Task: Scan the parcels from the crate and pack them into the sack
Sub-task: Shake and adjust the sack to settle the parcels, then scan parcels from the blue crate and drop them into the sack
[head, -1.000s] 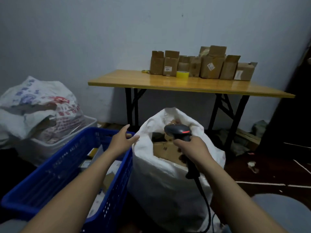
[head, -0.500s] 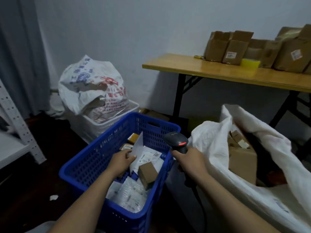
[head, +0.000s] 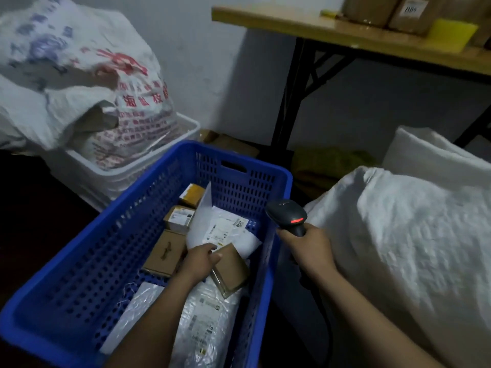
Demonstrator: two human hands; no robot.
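Observation:
The blue plastic crate (head: 106, 248) stands low in front of me with several parcels in it. My left hand (head: 200, 261) reaches into it and pinches the upper corner of a small brown cardboard box (head: 231, 270) lying tilted on a clear plastic mailer (head: 207, 320). A white mailer with a label (head: 225, 229) lies just beyond my fingers. Other small boxes (head: 166, 253) sit further left. My right hand (head: 308, 248) grips a black barcode scanner (head: 288, 216), its red light on, over the crate's right rim. The white sack (head: 411, 235) bulges at the right, its opening hidden.
A printed woven bag (head: 93, 88) fills a white tub (head: 132, 168) behind the crate at left. A wooden folding table (head: 345, 35) with black legs (head: 289, 102) stands at the back right, carrying cartons (head: 372, 9) and a yellow roll (head: 451, 33).
My view swung left and down from the sack to the crate. My left hand went down into the crate onto the small brown box. The scanner moved over the crate's rim.

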